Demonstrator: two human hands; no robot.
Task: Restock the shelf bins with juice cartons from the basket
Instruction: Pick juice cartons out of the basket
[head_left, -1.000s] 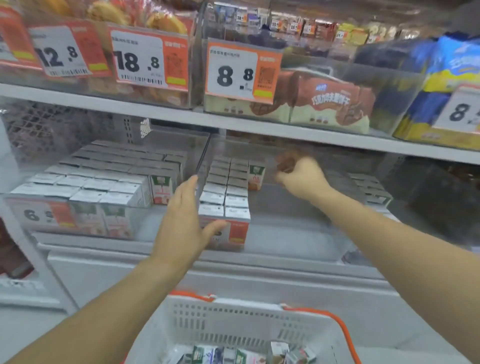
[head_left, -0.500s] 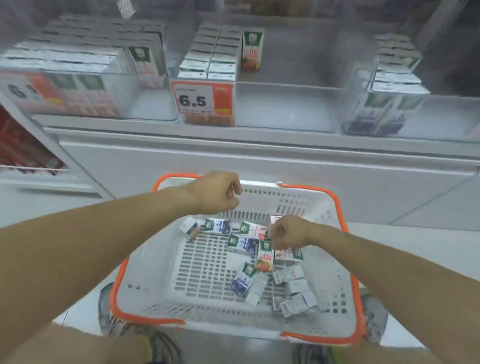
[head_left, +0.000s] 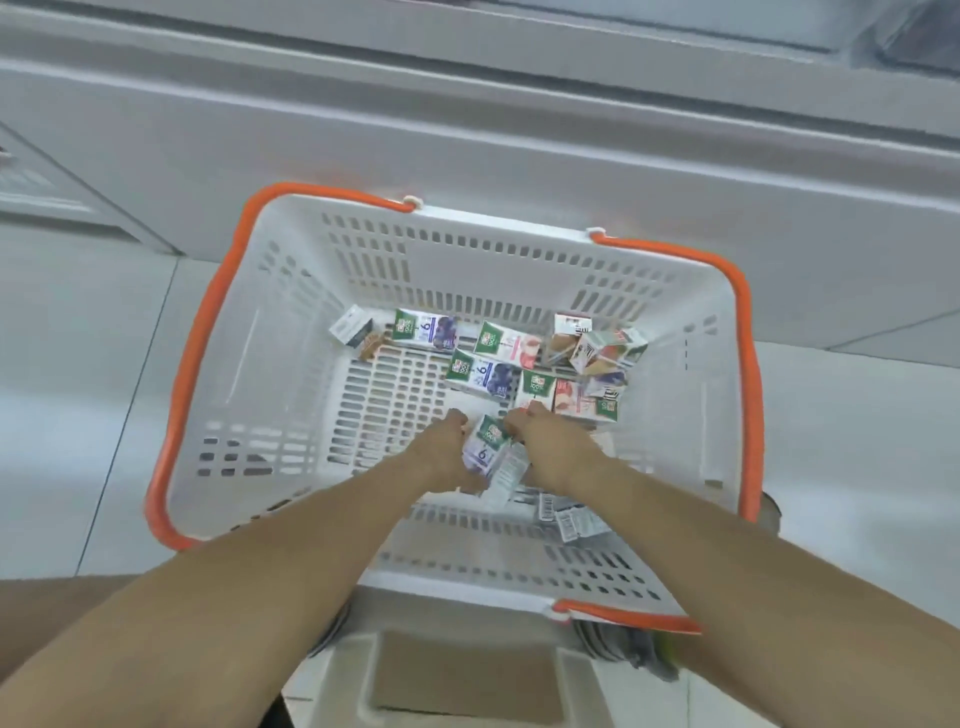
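In the head view, a white basket (head_left: 291, 332) with an orange rim is seen from above on the floor, below the front panel of the shelf unit (head_left: 467, 130) at 12 o'clock; the bins themselves are out of frame. Both hands are lowered into the basket. A purple-and-white juice carton (head_left: 485, 448) is held between them near the basket's centre: the left hand (head_left: 447, 457) is curled along its 9 o'clock side, and the right hand (head_left: 545, 452) is curled against its 3 o'clock side, though which fingers actually pinch it cannot be told. More loose cartons (head_left: 483, 375) lie scattered toward 12 and 2 o'clock, some flat, some tilted, and a few at 5 o'clock under the right forearm. The cartons are judged small, light and fairly stiff, with smooth printed faces that may slip; they are best taken across the two broad faces, without squeezing hard enough to dent the card.
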